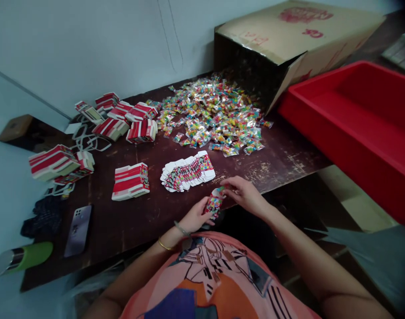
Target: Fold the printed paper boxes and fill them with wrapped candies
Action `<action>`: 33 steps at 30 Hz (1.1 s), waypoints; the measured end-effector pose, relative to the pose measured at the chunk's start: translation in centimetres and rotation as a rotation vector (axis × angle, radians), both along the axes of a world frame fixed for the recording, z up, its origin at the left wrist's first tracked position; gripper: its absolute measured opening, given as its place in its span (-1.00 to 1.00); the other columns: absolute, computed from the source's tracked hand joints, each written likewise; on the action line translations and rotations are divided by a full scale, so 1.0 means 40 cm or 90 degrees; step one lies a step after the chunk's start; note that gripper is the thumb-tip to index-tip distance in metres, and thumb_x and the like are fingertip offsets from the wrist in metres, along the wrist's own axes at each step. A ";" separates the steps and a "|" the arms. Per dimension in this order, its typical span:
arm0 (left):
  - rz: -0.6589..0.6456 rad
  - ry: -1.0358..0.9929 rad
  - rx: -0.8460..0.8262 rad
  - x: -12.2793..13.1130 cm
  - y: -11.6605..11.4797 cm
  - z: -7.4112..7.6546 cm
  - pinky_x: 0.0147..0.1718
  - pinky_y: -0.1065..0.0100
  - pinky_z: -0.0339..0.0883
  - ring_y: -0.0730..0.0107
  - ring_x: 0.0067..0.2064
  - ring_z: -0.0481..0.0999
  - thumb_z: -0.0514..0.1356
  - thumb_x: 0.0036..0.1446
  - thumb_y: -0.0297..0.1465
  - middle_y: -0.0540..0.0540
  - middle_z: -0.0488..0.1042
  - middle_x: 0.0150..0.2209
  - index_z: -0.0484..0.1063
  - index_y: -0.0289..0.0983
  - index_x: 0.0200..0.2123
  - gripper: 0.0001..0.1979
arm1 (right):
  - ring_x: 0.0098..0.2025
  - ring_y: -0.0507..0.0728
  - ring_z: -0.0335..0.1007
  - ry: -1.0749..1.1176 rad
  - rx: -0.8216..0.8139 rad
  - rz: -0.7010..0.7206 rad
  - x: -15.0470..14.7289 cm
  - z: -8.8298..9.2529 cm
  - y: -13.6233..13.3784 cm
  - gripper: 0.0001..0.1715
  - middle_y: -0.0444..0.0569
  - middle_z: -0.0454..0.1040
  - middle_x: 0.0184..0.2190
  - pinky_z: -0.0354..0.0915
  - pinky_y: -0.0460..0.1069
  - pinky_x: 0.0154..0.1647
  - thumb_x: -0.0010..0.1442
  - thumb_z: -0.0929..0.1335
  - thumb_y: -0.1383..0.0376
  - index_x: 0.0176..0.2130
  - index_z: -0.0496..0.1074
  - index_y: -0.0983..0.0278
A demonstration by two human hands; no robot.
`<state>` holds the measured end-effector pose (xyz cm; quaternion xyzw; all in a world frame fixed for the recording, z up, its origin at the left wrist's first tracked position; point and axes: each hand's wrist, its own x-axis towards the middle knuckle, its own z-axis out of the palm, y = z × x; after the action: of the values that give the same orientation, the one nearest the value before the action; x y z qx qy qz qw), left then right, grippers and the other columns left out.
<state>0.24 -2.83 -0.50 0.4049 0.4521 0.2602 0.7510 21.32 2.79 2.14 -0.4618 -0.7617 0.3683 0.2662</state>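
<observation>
My left hand (201, 213) is wrapped round a small printed carton (215, 203), held tilted just off the table's front edge. At the carton's upper end, the fingers of my right hand (240, 192) are pinched together; what lies between them is too small to make out. Just beyond my hands, a fanned row of flat printed cartons (188, 171) lies on the dark table (169, 208). Behind it spreads a large heap of clear-wrapped colourful candy packets (216, 115).
A stack of red-and-white cartons (131, 181) lies left of the fan, with more stacks (52, 161) behind. A phone (78, 230) and a green bottle (33, 257) are at the left. An open cardboard box (289, 35) and a red tray (322, 119) stand right.
</observation>
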 end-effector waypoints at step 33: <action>0.073 -0.029 -0.086 0.021 0.022 0.017 -0.40 0.33 0.36 0.27 -0.29 0.44 0.09 0.05 -0.23 -0.15 0.51 -0.32 0.50 -0.35 -0.10 -0.58 | -0.15 0.09 0.40 0.214 -0.193 0.097 -0.059 0.024 -0.071 -0.75 -0.01 0.46 -0.18 0.33 -0.01 -0.12 0.24 0.31 0.26 -0.15 0.55 0.21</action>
<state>1.06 -1.96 0.20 0.3206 0.4737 0.2810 0.7706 18.95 -0.07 3.10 -0.3696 -0.6756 0.5690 0.2884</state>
